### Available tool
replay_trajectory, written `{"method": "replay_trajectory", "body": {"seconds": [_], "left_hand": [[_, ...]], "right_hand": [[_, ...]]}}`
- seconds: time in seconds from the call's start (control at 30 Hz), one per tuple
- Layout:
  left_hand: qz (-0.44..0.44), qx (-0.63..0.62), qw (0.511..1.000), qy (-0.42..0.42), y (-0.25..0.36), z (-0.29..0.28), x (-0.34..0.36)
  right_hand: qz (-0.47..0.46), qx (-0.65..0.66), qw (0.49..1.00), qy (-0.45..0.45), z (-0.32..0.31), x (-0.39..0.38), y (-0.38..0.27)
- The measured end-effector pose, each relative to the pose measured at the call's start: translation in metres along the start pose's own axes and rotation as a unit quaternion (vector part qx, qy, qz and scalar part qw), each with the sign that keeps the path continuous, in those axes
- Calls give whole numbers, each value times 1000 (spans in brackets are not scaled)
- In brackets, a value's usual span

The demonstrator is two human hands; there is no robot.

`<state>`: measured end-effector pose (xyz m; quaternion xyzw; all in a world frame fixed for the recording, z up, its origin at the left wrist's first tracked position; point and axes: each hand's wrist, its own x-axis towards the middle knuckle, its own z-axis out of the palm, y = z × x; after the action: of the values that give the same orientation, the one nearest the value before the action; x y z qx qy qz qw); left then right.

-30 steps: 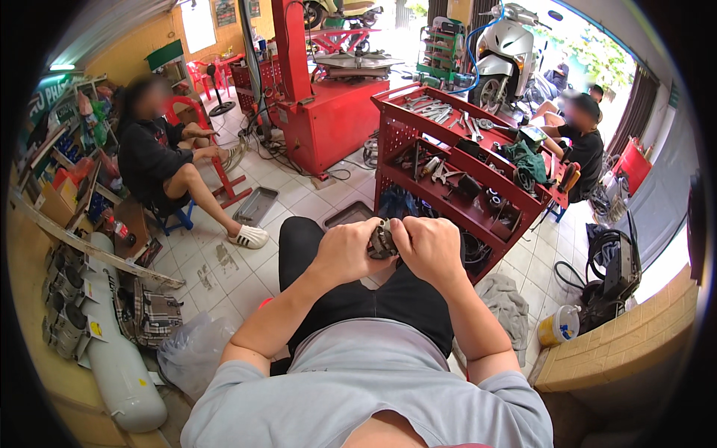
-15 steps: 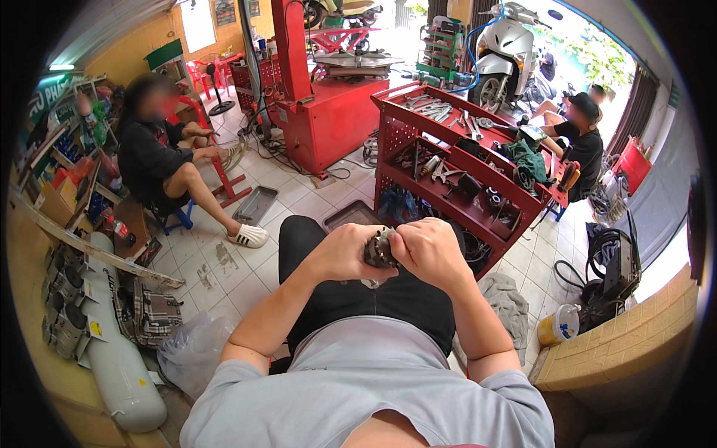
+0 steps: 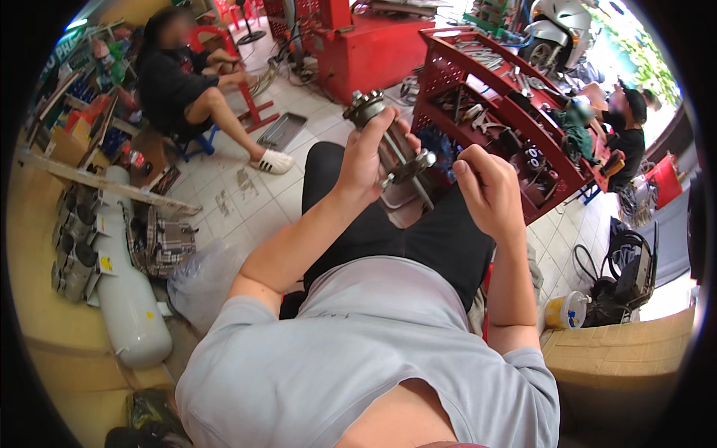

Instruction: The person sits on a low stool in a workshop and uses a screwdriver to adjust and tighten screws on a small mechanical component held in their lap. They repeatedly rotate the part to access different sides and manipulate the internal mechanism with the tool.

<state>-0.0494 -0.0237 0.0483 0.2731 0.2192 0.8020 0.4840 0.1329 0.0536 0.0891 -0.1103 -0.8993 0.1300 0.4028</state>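
In my left hand (image 3: 363,158) is a cylindrical metal part (image 3: 366,109), tilted above my lap. A ring of teeth or studs rims its far end; a dark flange (image 3: 409,169) with shiny bolt-like ends sits at the near end, and metal rods run between the two. My left fingers wrap round its body, hiding some of it. Off to the right of the part, not touching it, my right hand (image 3: 489,188) is raised with its fingers curled and thumb pressed against them. Whether something small is inside that hand is hidden.
Ahead on the right stands a red tool cart (image 3: 562,196) with wrenches (image 3: 485,54) on top. A metal tray (image 3: 284,131) lies on the tiled floor ahead left, near a seated person (image 3: 179,82). Another person (image 3: 631,134) sits beyond the cart. A grey tank (image 3: 134,313) lies at left.
Both hands were together on the metal part. My right hand has come away to the right, while the left has lifted and tilted the part. The whole view has also shifted.
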Motion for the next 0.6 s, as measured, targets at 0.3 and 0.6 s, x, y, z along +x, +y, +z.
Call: {"method": "replay_trajectory", "body": {"seconds": [0.3, 0.6], "left_hand": [[189, 193, 961, -55, 2, -2, 0], [410, 307, 851, -120, -7, -3, -5]], "right_hand": [[40, 47, 996, -69, 11, 0, -11], [47, 5, 996, -75, 21, -1, -10]]}}
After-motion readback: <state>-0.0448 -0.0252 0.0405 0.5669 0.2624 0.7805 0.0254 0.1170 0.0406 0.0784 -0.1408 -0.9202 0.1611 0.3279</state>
